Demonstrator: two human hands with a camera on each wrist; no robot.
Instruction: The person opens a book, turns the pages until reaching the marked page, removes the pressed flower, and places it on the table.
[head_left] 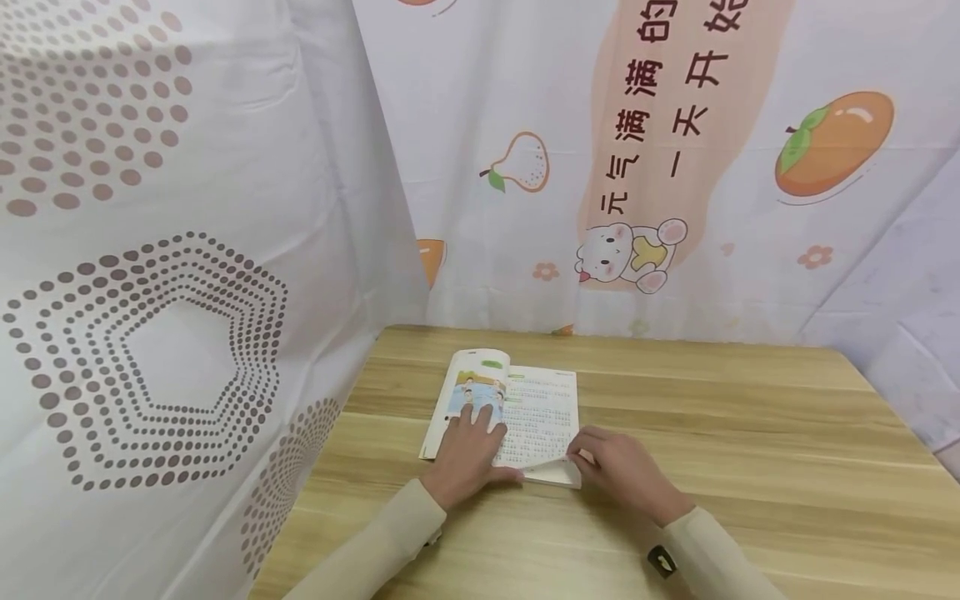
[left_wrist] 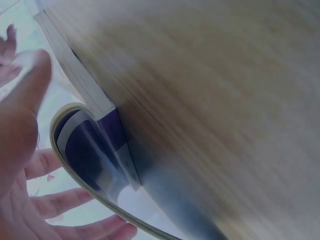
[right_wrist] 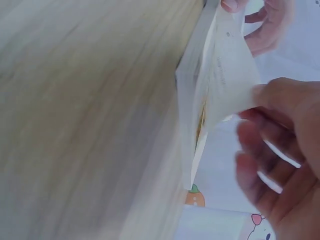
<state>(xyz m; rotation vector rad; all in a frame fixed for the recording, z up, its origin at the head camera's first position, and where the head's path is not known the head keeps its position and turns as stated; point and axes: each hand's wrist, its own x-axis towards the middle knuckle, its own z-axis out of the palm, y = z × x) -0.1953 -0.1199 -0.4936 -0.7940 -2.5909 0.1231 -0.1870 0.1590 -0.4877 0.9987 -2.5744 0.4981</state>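
Note:
An open book point(head_left: 536, 408) lies on the wooden table, its left page bearing a colour picture and its right page full of printed text. My left hand point(head_left: 468, 454) rests on the left page with fingers spread, the thumb reaching over the lower part of the right page. In the left wrist view the left pages point(left_wrist: 72, 150) curve up from the spine beneath those fingers. With thumb and fingertips my right hand point(head_left: 622, 467) pinches the lower right corner of a page point(right_wrist: 232, 75). That page is lifted off the thick stack of pages point(right_wrist: 192, 100) below it.
The wooden table point(head_left: 712, 408) stretches away to the right of the book. A white curtain point(head_left: 465, 200) with fruit pictures and large characters hangs behind it. Another patterned curtain point(head_left: 187, 358) hangs along the left side. Both forearms wear light sleeves point(head_left: 382, 542).

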